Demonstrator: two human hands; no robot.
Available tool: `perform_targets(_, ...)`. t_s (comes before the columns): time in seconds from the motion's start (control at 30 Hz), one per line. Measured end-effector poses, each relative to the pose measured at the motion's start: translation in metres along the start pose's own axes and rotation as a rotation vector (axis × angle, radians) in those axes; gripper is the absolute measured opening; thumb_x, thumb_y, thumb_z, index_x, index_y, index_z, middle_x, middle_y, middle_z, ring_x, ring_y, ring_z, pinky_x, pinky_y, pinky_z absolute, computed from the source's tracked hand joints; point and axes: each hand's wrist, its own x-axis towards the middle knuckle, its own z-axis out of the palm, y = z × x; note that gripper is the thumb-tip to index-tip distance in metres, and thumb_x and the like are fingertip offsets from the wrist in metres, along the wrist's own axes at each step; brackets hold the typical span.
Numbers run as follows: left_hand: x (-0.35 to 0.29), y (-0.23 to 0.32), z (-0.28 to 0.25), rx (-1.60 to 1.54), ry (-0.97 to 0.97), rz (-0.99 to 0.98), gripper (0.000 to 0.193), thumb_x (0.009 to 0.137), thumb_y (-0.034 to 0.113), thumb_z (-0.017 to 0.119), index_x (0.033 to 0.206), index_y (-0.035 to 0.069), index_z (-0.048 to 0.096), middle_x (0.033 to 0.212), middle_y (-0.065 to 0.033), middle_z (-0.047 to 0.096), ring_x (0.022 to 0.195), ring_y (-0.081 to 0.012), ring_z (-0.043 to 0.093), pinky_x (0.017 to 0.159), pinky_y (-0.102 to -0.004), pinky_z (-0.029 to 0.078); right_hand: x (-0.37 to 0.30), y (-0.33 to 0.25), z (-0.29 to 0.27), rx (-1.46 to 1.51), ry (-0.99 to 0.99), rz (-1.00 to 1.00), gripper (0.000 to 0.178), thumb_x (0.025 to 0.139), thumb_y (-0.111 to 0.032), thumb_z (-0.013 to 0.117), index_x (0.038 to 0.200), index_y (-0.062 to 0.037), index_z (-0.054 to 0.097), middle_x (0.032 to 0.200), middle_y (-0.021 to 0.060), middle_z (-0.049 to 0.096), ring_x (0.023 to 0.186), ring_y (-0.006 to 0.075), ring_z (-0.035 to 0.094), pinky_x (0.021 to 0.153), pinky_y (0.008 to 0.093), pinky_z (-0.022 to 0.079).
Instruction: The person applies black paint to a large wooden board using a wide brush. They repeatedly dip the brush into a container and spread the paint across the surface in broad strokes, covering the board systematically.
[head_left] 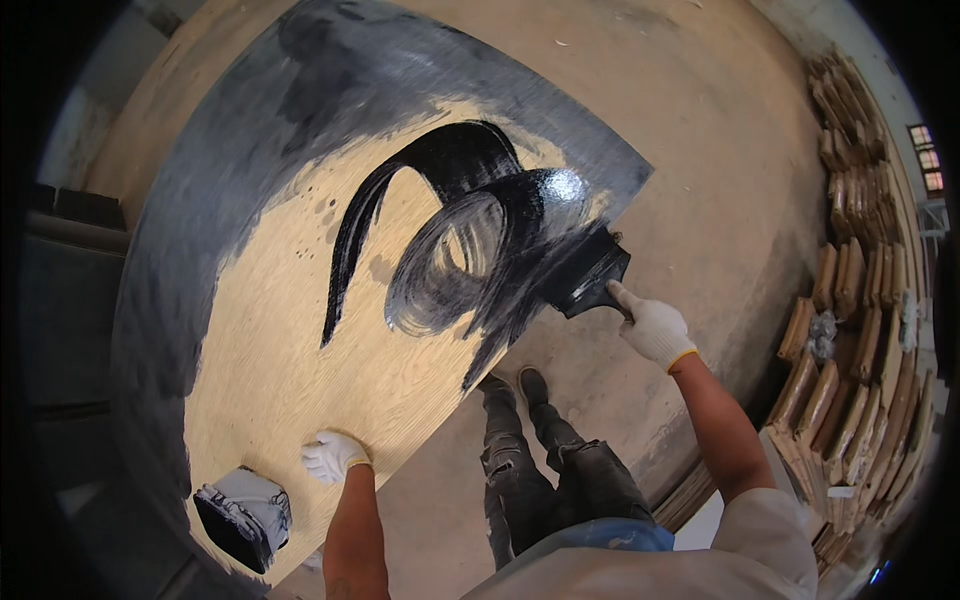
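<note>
Dark paint [330, 75] covers the wooden board [265, 365] from eight to two o'clock and streaks its middle, leaving seven o'clock largely bare, while the right hand [655, 330]'s fingers grip a wide brush [592, 275] at three and the left hand [335, 457] rests at six, closure unclear.

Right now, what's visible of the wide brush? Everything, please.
The wide brush is broad and flat, narrowing toward a dark handle. Black, partly glossy paint seems to coat it, so its material and bristle line are hard to make out. It sits at a slant at the lower-right edge of the board, where black streaks run up to it; exact contact is unclear. The right hand, in a white glove, holds the handle, with one digit pointing toward the head.
</note>
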Motion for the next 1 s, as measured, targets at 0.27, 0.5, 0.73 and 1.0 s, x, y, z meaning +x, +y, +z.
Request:
perform_targets(0.27,0.004,-0.005,0.004,0.056,-0.029,-0.017,0.051,0.097,0.046,0.044,0.131,0.009,0.054,0.132,-0.0105,0.055,0.114,-0.0315,0.055,0.094,-0.0456,0.044,-0.036,-0.025,0.042,0.043,-0.115,-0.243,0.068,0.088,-0.022,0.060,0.153,-0.0317,0.041,0.092,0.0155,0.072,0.082,0.0358,0.070,0.072,0.0467,0.054)
perform_targets(0.5,0.005,-0.002,0.003,0.022,-0.057,-0.039,0.053,0.097,0.046,0.042,0.133,0.009,0.053,0.133,-0.0117,0.054,0.115,-0.0327,0.055,0.097,-0.0450,0.044,-0.104,-0.117,0.101,0.088,-0.256,-0.450,0.066,0.093,-0.012,0.049,0.156,-0.0261,0.037,0.091,0.0201,0.069,0.075,0.0396,0.069,0.064,0.0487,0.055)
perform_targets(0.73,0.007,-0.006,0.005,-0.034,-0.026,-0.020,0.054,0.097,0.048,0.038,0.128,0.008,0.055,0.128,-0.0150,0.057,0.116,-0.0343,0.054,0.100,-0.0455,0.041,-0.043,-0.042,0.031,0.116,-0.112,-0.213,0.060,0.090,-0.020,0.053,0.150,-0.0283,0.046,0.093,0.0201,0.071,0.084,0.0379,0.070,0.075,0.0498,0.054)
perform_targets(1.0,0.006,-0.003,0.007,0.002,-0.003,-0.007,0.053,0.097,0.046,0.042,0.130,0.007,0.054,0.126,-0.0140,0.057,0.115,-0.0336,0.055,0.099,-0.0453,0.043,0.089,0.069,-0.046,0.223,0.152,-0.152,0.063,0.089,-0.018,0.055,0.151,-0.0263,0.044,0.117,0.0209,0.069,0.107,0.0388,0.066,0.092,0.0464,0.051)
